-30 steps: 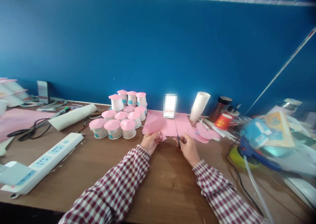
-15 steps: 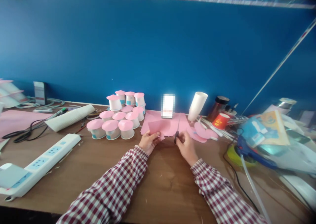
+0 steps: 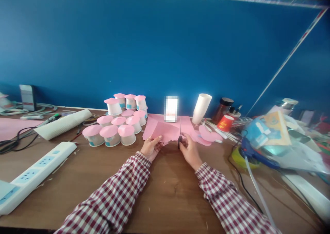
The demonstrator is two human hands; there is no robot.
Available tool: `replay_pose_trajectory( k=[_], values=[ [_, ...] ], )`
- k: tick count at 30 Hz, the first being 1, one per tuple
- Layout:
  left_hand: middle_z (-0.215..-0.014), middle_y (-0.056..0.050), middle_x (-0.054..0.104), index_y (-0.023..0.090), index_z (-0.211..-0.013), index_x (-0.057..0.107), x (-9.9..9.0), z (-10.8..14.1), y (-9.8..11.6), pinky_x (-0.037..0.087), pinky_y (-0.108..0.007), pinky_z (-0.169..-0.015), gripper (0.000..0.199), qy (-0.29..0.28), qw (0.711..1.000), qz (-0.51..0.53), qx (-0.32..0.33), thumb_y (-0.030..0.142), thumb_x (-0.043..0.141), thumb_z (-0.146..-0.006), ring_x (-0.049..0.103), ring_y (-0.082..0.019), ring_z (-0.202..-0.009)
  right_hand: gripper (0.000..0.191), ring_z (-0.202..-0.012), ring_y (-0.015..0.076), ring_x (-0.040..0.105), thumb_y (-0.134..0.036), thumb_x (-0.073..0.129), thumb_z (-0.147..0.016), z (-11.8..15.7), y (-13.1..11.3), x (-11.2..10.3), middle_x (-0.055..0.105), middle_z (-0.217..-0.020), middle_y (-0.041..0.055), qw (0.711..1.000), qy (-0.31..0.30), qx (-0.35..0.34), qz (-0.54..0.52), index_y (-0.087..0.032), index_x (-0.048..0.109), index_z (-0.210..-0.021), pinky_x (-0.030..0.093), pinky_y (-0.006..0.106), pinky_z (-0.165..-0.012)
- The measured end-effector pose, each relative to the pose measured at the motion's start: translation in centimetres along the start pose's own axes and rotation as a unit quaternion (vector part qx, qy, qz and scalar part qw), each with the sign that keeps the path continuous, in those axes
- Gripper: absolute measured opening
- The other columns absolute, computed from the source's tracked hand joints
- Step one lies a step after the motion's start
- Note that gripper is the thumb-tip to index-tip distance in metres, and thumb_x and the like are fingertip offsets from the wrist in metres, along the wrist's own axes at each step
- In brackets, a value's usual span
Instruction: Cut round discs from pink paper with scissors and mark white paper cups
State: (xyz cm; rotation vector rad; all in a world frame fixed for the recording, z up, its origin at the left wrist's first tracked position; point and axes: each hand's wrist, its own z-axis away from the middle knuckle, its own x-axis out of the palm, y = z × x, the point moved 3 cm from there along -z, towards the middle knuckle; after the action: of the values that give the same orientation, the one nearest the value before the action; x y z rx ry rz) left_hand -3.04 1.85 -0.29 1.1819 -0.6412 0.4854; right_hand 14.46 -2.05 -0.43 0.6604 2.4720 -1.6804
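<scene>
My left hand (image 3: 152,147) pinches the near edge of a pink paper sheet (image 3: 165,131), thumb on top. In my right hand (image 3: 188,148) is a pair of dark-handled scissors (image 3: 180,137), fingers closed round the handles and the blades pointing away from me. The blades stand close to the right side of the held sheet; whether they touch it I cannot tell. Behind and below lies a stack of pink paper (image 3: 187,122). To its right rest several cut pink paper rounds (image 3: 207,133).
Left of my hands stand several paper cups with pink tops (image 3: 110,135). Beyond them lie a stack of white cups (image 3: 64,124) and a power strip (image 3: 33,173). On the right are a leaning cup stack (image 3: 202,107), a red cup (image 3: 225,124), a dark jar (image 3: 223,108) and a blue-handled glue gun (image 3: 257,156).
The whole view has shifted slightly to the right. The scissors have come nearer to the held sheet, and my two hands are a little closer together.
</scene>
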Motion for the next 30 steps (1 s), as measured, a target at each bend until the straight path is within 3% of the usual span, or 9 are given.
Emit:
replay_pose_trajectory(
  k=[4, 9, 13, 30],
  values=[
    [-0.066, -0.002, 0.065, 0.012, -0.078, 0.064, 0.0, 0.0, 0.1, 0.052, -0.015, -0.049, 0.016, -0.013, 1.0, -0.001, 0.006, 0.011, 0.072, -0.065, 0.06, -0.008, -0.055, 0.04, -0.077, 0.0198, 0.065, -0.028, 0.058, -0.078, 0.1, -0.4, 0.2, 0.068, -0.087, 0.0077, 1.0, -0.014, 0.004, -0.011, -0.017, 0.052, -0.116, 0.053, 0.034, -0.072],
    [-0.065, -0.003, 0.065, 0.009, -0.069, 0.062, 0.1, 0.1, -0.2, 0.053, -0.014, -0.05, 0.007, -0.004, 1.0, 0.006, -0.011, 0.007, 0.069, -0.068, 0.06, -0.007, -0.054, 0.038, -0.076, 0.0199, 0.065, -0.026, 0.057, -0.078, 0.1, -0.6, 0.2, 0.068, -0.089, 0.009, 1.0, -0.011, 0.012, -0.007, -0.016, 0.053, -0.114, 0.053, 0.034, -0.072],
    [-0.072, -0.006, 0.067, 0.008, -0.074, 0.064, 0.1, 0.0, -0.6, 0.052, -0.013, -0.048, 0.009, -0.015, 0.999, 0.003, -0.04, 0.008, 0.07, -0.067, 0.061, -0.007, -0.056, 0.037, -0.077, 0.02, 0.065, -0.025, 0.057, -0.077, 0.2, -0.4, 0.3, 0.068, -0.089, 0.0089, 1.0, -0.016, 0.013, -0.004, -0.016, 0.054, -0.113, 0.053, 0.034, -0.073],
    [-0.069, -0.001, 0.066, 0.011, -0.076, 0.063, 0.5, -0.4, -1.2, 0.051, -0.014, -0.048, 0.012, -0.037, 0.993, 0.043, -0.104, 0.008, 0.07, -0.068, 0.059, -0.006, -0.052, 0.03, -0.07, 0.0194, 0.063, -0.024, 0.055, -0.079, 0.0, -0.7, 0.9, 0.066, -0.081, 0.005, 0.999, -0.017, 0.045, -0.017, -0.019, 0.056, -0.109, 0.051, 0.031, -0.065]
  ],
)
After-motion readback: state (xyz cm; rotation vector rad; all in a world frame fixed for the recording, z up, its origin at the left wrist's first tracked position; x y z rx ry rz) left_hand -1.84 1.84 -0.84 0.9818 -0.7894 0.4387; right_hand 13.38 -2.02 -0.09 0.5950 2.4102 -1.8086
